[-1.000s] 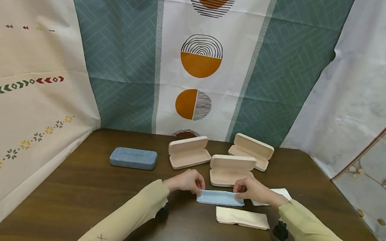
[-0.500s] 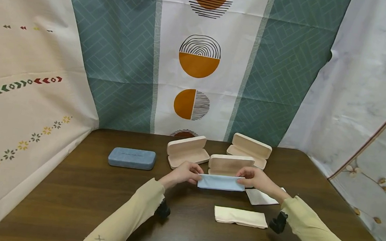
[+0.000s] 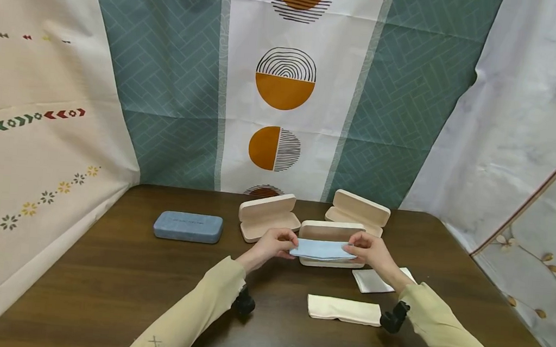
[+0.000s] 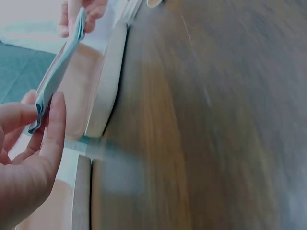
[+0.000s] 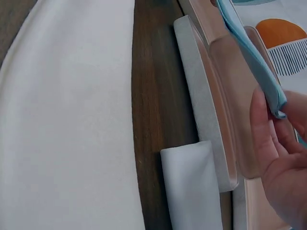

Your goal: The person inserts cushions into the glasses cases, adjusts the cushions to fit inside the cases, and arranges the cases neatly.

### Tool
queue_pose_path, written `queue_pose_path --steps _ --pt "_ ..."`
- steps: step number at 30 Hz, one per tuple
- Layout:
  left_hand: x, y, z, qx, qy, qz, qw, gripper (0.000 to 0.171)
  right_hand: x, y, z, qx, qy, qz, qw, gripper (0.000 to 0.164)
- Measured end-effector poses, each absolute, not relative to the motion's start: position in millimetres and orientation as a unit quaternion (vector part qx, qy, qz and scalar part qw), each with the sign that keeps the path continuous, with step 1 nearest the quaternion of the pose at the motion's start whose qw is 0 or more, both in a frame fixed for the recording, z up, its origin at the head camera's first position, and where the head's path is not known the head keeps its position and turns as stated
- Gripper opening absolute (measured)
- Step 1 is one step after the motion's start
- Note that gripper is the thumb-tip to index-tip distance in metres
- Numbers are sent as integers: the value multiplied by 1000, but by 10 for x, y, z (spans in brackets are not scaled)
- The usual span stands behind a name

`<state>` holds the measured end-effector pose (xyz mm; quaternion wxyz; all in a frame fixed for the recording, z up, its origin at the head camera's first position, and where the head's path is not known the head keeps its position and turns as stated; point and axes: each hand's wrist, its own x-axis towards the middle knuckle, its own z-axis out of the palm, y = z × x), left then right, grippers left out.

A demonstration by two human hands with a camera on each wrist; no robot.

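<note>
A light blue folded cloth (image 3: 324, 250) is held stretched between my two hands, in front of and over an open eyeglass case (image 3: 331, 264) with a beige lining. My left hand (image 3: 275, 242) pinches its left end between thumb and fingers; my right hand (image 3: 371, 251) pinches the right end. In the left wrist view the cloth (image 4: 60, 69) appears edge-on, its folded layers showing at the fingertips. The right wrist view has the same cloth (image 5: 254, 55) passing above the case's lining (image 5: 235, 96). Part of the case's inside is hidden behind the cloth.
Two more open beige cases stand behind, one at left (image 3: 267, 219) and one at right (image 3: 359, 208). A closed blue case (image 3: 188, 227) lies farther left. A white folded cloth (image 3: 372, 282) is beside my right wrist, and a cream folded cloth (image 3: 344, 310) lies nearer me.
Both hands have raised the light blue cloth off the table and carried it forward, from in front of the middle case to over it. The cases and other cloths stay put.
</note>
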<state>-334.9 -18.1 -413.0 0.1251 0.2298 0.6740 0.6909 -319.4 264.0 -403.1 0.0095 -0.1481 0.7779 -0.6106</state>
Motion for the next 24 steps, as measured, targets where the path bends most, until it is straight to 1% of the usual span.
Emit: queue_pose_path --steps 3,6,10,13,17,24 --pt "-3353 -92 -4114 213 674 698 116 9 -3198 2690 -4030 -124 791 -599 -3 28" --pt "-3317 -25 -4053 207 679 696 108 15 -3195 2740 -4028 -105 802 -587 -3 30" --pt "-3193 20 -3892 216 718 657 77 18 -3200 2781 -4034 -95 805 -585 3 30" --pt "-3260 69 -3956 221 761 609 32 15 -3217 2803 -4034 -95 811 -578 2 31" --pt "-3436 142 -4142 221 798 560 -4 15 -3247 2837 -4040 -99 823 -559 -5 30" --pt "-3443 195 -4146 208 821 531 -1 17 -3297 2882 -4056 -115 859 -499 -23 26"
